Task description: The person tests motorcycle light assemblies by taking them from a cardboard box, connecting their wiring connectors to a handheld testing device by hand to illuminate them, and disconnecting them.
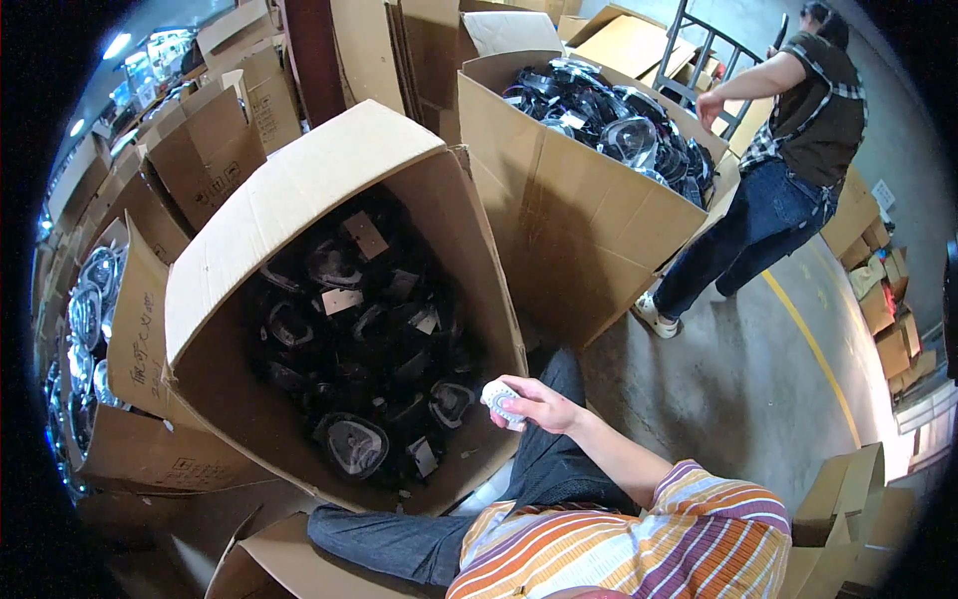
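Observation:
My right hand (pixel 544 404) is closed around a small white rounded object (pixel 502 399) with a grey ring pattern on its face; its kind is not clear. The hand is above my bent knee, beside the right edge of a big open cardboard box (pixel 299 165). Inside that box lie many black masks with clear lenses, such as one mask (pixel 354 446) near the front. Pale card pieces, among them a white card (pixel 342 300), are scattered over them. My left hand does not show.
Another tall box (pixel 559 190), heaped with black masks (pixel 629 140), stands behind. A co-worker (pixel 803 130) in jeans is beside it, near a metal hand truck (pixel 707 60). More boxes (pixel 135 339) crowd the left. A yellow line (pixel 813 339) runs along the floor at right.

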A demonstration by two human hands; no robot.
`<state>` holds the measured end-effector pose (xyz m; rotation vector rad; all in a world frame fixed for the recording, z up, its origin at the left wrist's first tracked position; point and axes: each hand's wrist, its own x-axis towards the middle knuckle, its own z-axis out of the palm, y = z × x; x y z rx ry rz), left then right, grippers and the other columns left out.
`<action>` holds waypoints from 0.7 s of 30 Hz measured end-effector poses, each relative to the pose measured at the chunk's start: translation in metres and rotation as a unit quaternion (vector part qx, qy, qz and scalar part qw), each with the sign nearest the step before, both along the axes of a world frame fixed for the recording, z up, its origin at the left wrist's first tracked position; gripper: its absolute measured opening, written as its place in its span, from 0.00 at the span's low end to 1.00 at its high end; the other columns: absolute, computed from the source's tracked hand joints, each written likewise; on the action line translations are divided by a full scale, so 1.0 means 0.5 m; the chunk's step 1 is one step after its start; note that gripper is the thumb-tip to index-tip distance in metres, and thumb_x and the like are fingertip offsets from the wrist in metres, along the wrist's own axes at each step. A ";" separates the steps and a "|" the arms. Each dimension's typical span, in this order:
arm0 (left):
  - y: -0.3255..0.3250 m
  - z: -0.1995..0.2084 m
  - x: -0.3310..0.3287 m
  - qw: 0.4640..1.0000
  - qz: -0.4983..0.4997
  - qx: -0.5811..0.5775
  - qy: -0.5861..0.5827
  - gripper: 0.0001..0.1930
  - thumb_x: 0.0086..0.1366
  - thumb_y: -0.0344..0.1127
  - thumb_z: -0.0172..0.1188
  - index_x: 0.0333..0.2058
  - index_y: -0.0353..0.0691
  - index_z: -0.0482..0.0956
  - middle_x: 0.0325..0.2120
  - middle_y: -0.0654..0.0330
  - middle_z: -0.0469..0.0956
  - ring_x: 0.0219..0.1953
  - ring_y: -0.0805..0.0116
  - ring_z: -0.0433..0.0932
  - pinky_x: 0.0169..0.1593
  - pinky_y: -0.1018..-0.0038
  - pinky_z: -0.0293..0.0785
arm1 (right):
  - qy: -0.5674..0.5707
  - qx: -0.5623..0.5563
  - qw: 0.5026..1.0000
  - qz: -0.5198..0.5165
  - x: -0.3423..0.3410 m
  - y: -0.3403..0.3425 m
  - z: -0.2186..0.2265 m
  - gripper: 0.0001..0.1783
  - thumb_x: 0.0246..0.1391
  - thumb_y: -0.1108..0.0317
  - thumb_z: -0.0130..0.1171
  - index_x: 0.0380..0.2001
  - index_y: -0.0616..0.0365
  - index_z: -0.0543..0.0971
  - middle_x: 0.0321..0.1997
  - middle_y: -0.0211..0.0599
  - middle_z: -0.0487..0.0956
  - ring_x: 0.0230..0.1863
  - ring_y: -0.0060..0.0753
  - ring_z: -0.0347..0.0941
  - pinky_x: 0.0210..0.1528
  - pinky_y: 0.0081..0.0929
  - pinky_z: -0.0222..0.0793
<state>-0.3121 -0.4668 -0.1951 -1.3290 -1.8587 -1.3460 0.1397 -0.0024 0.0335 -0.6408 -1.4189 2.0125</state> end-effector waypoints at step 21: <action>0.719 0.172 0.548 0.635 -0.362 -0.350 -0.586 0.12 0.57 0.35 0.40 0.25 0.34 0.69 0.20 0.63 0.70 0.23 0.78 0.70 0.26 0.85 0.63 | 0.246 -0.067 0.895 -0.366 0.125 0.041 0.030 0.12 0.46 0.65 0.41 0.32 0.61 0.66 0.20 0.36 0.69 0.19 0.23 0.63 0.16 0.16 0.55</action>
